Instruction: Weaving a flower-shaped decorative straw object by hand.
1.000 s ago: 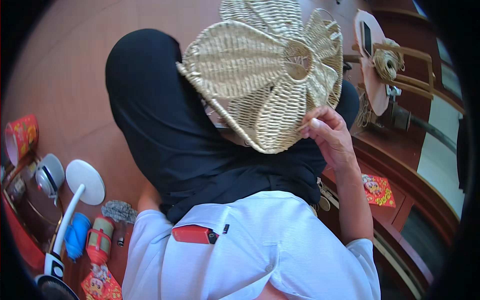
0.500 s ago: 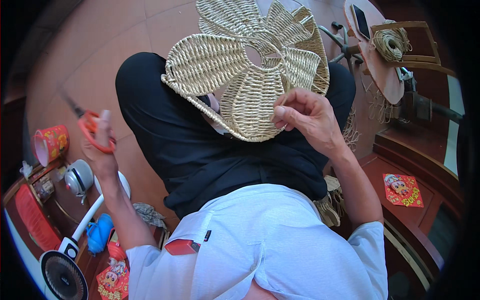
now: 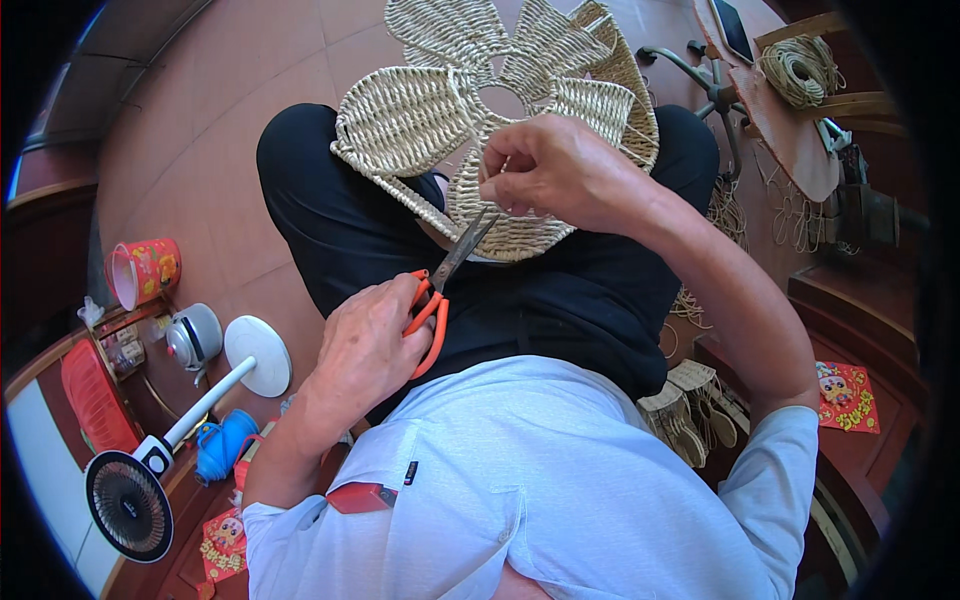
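Woven straw fills the upper centre of the frame: a flower-shaped mat (image 3: 500,110) of pale plaited petals rests across the lap of a seated person in black trousers and a light blue shirt. The right hand (image 3: 555,165), at centre, has thumb and fingertips pressed together on the mat's near petal, seemingly pinching a strand too fine to make out. The left hand (image 3: 370,345), just below and to the left, is closed through the orange handles of a pair of scissors (image 3: 445,280), whose grey blades point up and right, their tips slightly parted and close under the pinching fingers.

To trim cleanly here, the pinch would best keep the stray end taut and lifted clear of the weave, so the blades close only on the loose fibre, near the surface but not into the plaiting. Fingertips sit close to the blade tips, so a short, slow snip looks wiser than a full bite.

At lower left of the frame stand a small white fan (image 3: 130,500), a red patterned cup (image 3: 145,272) and a metal kettle (image 3: 193,335). A coil of straw cord (image 3: 800,72) lies on a wooden board at upper right, and finished woven pieces (image 3: 690,410) sit beside the right knee.
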A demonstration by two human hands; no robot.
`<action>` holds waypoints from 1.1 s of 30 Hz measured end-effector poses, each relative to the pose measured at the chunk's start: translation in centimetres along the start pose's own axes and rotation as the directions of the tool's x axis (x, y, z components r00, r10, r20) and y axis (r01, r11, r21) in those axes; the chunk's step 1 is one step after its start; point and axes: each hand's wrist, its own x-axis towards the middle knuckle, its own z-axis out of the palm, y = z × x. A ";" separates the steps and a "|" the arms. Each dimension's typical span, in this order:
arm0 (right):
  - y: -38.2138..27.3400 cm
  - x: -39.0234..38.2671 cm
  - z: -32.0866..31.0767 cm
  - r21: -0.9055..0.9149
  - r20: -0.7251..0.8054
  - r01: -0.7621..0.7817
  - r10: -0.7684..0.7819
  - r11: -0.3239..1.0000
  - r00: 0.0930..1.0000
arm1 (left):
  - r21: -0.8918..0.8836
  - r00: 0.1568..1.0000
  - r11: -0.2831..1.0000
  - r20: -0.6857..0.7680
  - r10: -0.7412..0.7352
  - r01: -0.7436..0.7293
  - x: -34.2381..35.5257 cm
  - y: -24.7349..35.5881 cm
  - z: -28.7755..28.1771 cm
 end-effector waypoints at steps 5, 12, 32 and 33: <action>-0.4 1.1 0.1 -0.118 -0.019 0.176 -0.179 0.977 0.984 | 0.044 0.997 0.999 0.068 -0.032 0.029 0.9 0.2 0.5; -0.7 2.0 0.7 -0.167 -0.010 0.198 -0.202 0.966 0.979 | 0.025 0.994 0.999 0.105 -0.040 0.038 1.6 0.8 0.3; -0.2 2.5 1.5 -0.194 -0.028 0.209 -0.218 0.958 0.976 | 0.014 0.984 0.999 0.169 -0.053 0.051 2.8 0.7 1.0; -0.3 2.5 1.5 -0.186 -0.046 0.196 -0.207 0.963 0.977 | 0.013 0.984 0.999 0.171 -0.054 0.053 2.9 0.8 1.0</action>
